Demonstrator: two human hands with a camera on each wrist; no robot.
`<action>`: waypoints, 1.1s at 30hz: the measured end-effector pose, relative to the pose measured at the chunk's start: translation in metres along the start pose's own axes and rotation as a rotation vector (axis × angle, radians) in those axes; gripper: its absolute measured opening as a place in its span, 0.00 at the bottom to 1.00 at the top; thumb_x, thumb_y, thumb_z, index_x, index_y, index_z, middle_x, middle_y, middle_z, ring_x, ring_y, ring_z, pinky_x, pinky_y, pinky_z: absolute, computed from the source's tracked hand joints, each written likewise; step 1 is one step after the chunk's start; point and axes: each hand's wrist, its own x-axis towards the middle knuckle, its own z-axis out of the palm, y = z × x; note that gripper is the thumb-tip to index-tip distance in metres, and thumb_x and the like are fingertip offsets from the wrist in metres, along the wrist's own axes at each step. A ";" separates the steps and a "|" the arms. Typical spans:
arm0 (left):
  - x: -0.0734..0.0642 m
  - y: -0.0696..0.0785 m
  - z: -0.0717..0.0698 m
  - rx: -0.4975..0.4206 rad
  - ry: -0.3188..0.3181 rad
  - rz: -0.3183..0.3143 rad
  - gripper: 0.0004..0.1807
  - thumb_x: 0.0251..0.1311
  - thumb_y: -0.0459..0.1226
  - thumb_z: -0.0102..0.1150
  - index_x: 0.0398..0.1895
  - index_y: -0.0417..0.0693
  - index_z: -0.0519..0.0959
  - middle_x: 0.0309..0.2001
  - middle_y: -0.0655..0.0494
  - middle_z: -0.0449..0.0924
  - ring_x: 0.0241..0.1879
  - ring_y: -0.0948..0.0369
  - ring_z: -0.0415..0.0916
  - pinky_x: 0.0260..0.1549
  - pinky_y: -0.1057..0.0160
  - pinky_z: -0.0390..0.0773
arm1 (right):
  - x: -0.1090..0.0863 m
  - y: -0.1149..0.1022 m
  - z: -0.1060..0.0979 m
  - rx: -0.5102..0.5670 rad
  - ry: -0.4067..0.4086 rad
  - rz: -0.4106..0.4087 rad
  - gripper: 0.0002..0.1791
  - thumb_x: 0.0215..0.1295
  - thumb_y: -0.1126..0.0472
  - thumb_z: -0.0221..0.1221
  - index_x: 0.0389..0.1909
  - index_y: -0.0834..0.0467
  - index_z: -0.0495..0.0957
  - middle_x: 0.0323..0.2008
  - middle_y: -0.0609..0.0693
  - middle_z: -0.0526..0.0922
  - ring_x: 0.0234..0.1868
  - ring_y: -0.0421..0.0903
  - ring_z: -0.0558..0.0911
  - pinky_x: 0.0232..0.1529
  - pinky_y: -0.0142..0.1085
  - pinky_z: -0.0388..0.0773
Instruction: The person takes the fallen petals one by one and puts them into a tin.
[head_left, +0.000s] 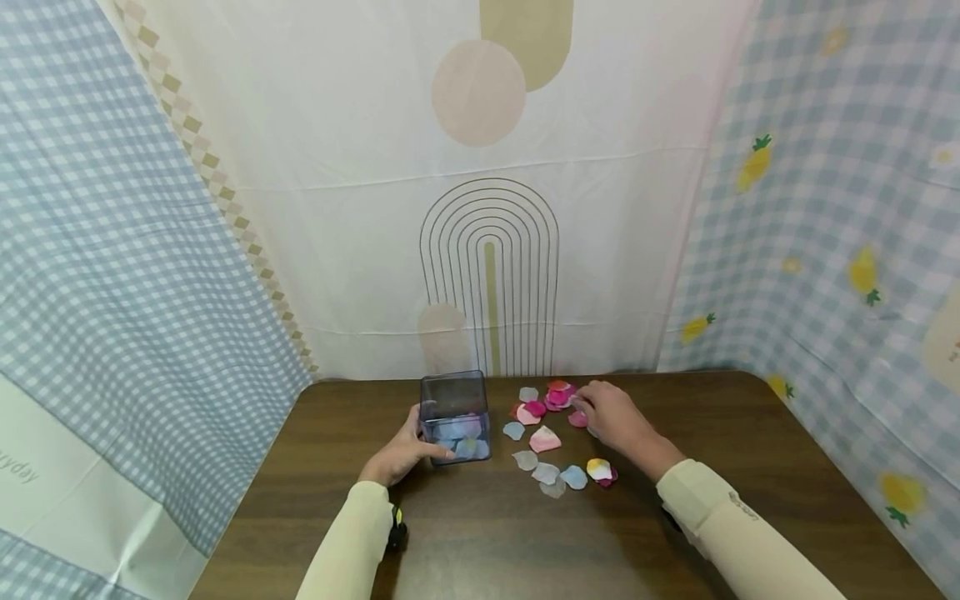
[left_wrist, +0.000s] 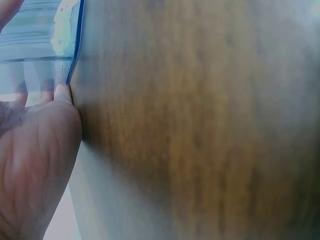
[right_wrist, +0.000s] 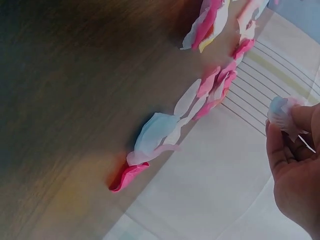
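Observation:
A clear, bluish plastic box [head_left: 453, 393] with blue and pink petals inside stands on the table. My left hand [head_left: 403, 452] grips it from the left, the thumb across its near side and the other fingers around its far left side. In the left wrist view, fingers [left_wrist: 62, 93] show at the wall of the box. Over the right end of the loose artificial petals [head_left: 545, 439], my right hand [head_left: 618, 419] pinches pale blue and pinkish petals [right_wrist: 280, 114] between thumb and fingers, raised off the table in the right wrist view.
The petals lie scattered right of the box, including pink ones [head_left: 558, 397], pale blue ones [head_left: 573, 477] and a yellow-white one [head_left: 598, 468]. A brown wooden table [head_left: 480, 533] bears everything. Patterned cloths [head_left: 360, 250] hang behind and at both sides.

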 end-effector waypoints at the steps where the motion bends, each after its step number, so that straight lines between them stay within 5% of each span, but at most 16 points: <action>1: 0.000 0.000 0.000 -0.003 0.000 0.000 0.59 0.53 0.30 0.79 0.82 0.53 0.49 0.74 0.43 0.67 0.75 0.47 0.64 0.78 0.43 0.61 | 0.000 0.000 0.000 0.002 -0.002 0.000 0.09 0.77 0.60 0.62 0.42 0.60 0.89 0.37 0.51 0.87 0.40 0.47 0.83 0.48 0.50 0.83; 10: -0.002 0.001 -0.001 0.005 0.000 -0.007 0.58 0.53 0.30 0.79 0.81 0.55 0.50 0.75 0.43 0.67 0.74 0.47 0.65 0.77 0.44 0.62 | 0.004 -0.008 0.007 0.003 0.032 -0.052 0.07 0.75 0.61 0.64 0.40 0.59 0.89 0.35 0.49 0.87 0.39 0.47 0.82 0.49 0.49 0.84; 16: -0.001 0.001 0.000 0.013 -0.007 -0.014 0.58 0.53 0.32 0.79 0.82 0.55 0.49 0.75 0.43 0.67 0.75 0.47 0.64 0.76 0.45 0.64 | 0.009 -0.018 0.009 0.008 0.050 -0.082 0.05 0.74 0.61 0.66 0.38 0.57 0.89 0.32 0.47 0.85 0.34 0.43 0.77 0.41 0.42 0.80; 26: 0.001 0.002 -0.001 0.014 -0.008 -0.003 0.56 0.52 0.31 0.79 0.79 0.56 0.51 0.74 0.44 0.67 0.75 0.47 0.66 0.73 0.50 0.67 | 0.027 -0.052 0.012 0.037 0.100 -0.189 0.04 0.71 0.64 0.68 0.38 0.60 0.89 0.34 0.50 0.88 0.37 0.47 0.84 0.46 0.48 0.85; 33: 0.001 -0.001 -0.001 0.010 -0.003 -0.013 0.58 0.53 0.31 0.79 0.80 0.56 0.50 0.76 0.42 0.66 0.78 0.45 0.63 0.77 0.43 0.64 | 0.042 -0.083 0.014 0.050 0.067 -0.232 0.04 0.73 0.62 0.66 0.38 0.55 0.89 0.36 0.48 0.88 0.40 0.46 0.85 0.47 0.45 0.86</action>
